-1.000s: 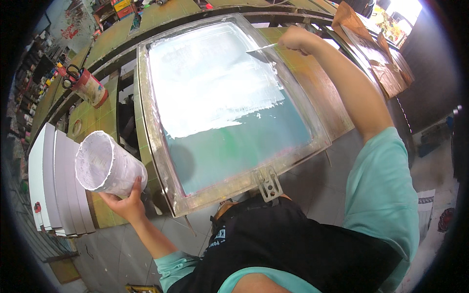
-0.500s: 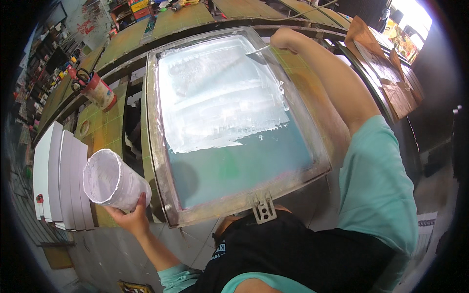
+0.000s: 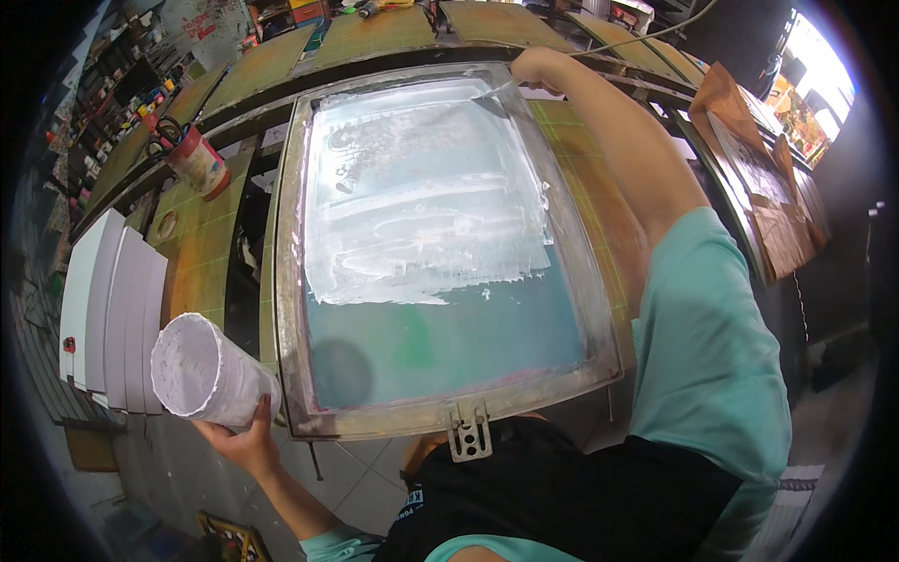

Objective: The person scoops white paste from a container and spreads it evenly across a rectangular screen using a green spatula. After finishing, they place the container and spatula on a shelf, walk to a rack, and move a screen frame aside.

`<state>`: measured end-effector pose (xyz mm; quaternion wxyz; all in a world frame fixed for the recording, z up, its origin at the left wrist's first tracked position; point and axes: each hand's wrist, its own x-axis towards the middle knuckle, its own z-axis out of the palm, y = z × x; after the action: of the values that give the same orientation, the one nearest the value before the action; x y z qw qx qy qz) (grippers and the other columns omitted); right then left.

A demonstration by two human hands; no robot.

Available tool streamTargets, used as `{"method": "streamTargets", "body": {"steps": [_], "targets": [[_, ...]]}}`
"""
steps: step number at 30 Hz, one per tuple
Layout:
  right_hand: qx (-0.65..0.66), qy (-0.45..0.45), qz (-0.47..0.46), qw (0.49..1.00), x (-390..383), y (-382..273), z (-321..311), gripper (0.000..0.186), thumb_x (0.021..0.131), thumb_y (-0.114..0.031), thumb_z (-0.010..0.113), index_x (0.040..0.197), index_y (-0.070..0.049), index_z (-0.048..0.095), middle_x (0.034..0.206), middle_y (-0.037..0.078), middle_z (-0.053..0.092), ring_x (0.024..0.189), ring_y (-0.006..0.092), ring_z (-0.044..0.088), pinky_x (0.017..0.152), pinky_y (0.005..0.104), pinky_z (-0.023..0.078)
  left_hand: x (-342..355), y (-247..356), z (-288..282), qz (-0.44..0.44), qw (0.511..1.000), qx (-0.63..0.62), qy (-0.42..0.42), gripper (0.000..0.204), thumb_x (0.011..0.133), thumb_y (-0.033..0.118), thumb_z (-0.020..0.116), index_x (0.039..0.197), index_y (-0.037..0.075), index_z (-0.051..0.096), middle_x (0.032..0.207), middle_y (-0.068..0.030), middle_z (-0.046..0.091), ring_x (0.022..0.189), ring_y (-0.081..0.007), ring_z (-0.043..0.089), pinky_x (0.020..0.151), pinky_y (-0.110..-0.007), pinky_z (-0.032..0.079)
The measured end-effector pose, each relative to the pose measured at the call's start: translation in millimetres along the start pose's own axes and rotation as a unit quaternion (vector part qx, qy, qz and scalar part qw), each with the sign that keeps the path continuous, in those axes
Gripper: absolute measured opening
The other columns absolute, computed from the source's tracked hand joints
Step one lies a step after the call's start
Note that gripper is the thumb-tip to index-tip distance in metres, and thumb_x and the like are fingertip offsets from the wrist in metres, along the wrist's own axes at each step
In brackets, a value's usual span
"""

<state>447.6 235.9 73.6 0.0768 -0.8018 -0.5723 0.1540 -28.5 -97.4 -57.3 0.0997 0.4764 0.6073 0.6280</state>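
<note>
A screen-printing frame (image 3: 602,318) with a metal rim lies before me. Thick white ink (image 3: 412,201) covers the far and middle parts of its mesh, streaky and patchy at the upper left. The nearer strip of blue-green mesh (image 3: 468,342) is bare of white. My right hand (image 3: 543,71) reaches to the far right corner, closed round the handle of a spatula (image 3: 494,101); its flat blade is at the ink's far right edge. Beside the frame's near left corner, my left hand (image 3: 245,446) grips a white ink-smeared tub (image 3: 245,379), tilted with its mouth facing up and left.
A hinge clamp (image 3: 469,437) sits on the frame's near edge. To the left are a stack of white boards (image 3: 112,318) and a red cup (image 3: 199,164) holding scissors. Brown paper (image 3: 782,220) lies at the right. Green printing boards (image 3: 375,36) line the back.
The whole view has shifted, so the frame appears turned slightly. The spatula sits a little farther left relative to the frame's far right corner. Both hands keep their holds.
</note>
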Motion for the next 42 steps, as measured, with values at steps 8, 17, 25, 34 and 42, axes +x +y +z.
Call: {"method": "streamTargets", "body": {"steps": [8,17,25,34,42], "targets": [[0.027,0.062,-0.069,0.995,14.2,2.2,10.3,0.022,0.074,-0.016,0.053,0.077,0.005,0.059,0.064,0.016,0.052,0.043,0.0196,0.039,0.036,0.0378,0.028,-15.7,16.2,4.5,-0.006,0.999,-0.01,0.031,0.089,0.051,0.001,0.077,0.128,-0.002,0.031,0.122,-0.0121,0.041,0.111,-0.0215,0.042,0.096,-0.033,0.032],[0.064,0.15,-0.138,0.977,20.0,49.2,30.1,0.035,0.073,-0.028,0.055,0.093,-0.001,0.063,0.095,0.023,0.06,0.089,0.0347,0.059,0.077,0.0401,0.046,-22.1,14.0,2.3,-0.006,0.999,0.029,0.034,0.09,0.052,0.005,0.079,0.128,-0.001,0.031,0.122,-0.0115,0.042,0.111,-0.0214,0.043,0.095,-0.032,0.033],[-0.004,0.259,-0.142,0.955,-18.7,65.2,64.9,0.036,0.075,-0.032,0.054,0.088,0.001,0.062,0.09,0.022,0.061,0.088,0.0359,0.058,0.078,0.0426,0.046,-17.7,12.2,8.5,0.009,1.0,0.019,0.015,0.091,0.051,0.003,0.079,0.128,0.0,0.031,0.122,-0.0122,0.043,0.112,-0.0218,0.043,0.095,-0.032,0.032],[0.063,0.263,-0.02,0.963,-51.7,25.3,102.7,0.025,0.073,-0.015,0.05,0.086,0.002,0.063,0.091,0.023,0.061,0.087,0.0365,0.06,0.073,0.0433,0.048,-1.4,11.5,13.6,0.001,0.999,-0.039,0.008,0.09,0.048,0.003,0.08,0.126,0.0,0.034,0.12,-0.0101,0.044,0.11,-0.0209,0.042,0.095,-0.033,0.032],[0.075,0.25,0.003,0.965,-43.2,5.0,114.6,0.024,0.073,-0.011,0.049,0.088,0.001,0.063,0.091,0.022,0.062,0.089,0.0348,0.06,0.074,0.0417,0.048,9.6,3.3,4.4,0.014,0.998,-0.055,0.005,0.091,0.048,0.001,0.08,0.126,0.001,0.033,0.121,-0.0099,0.043,0.11,-0.021,0.042,0.096,-0.033,0.032]]}}
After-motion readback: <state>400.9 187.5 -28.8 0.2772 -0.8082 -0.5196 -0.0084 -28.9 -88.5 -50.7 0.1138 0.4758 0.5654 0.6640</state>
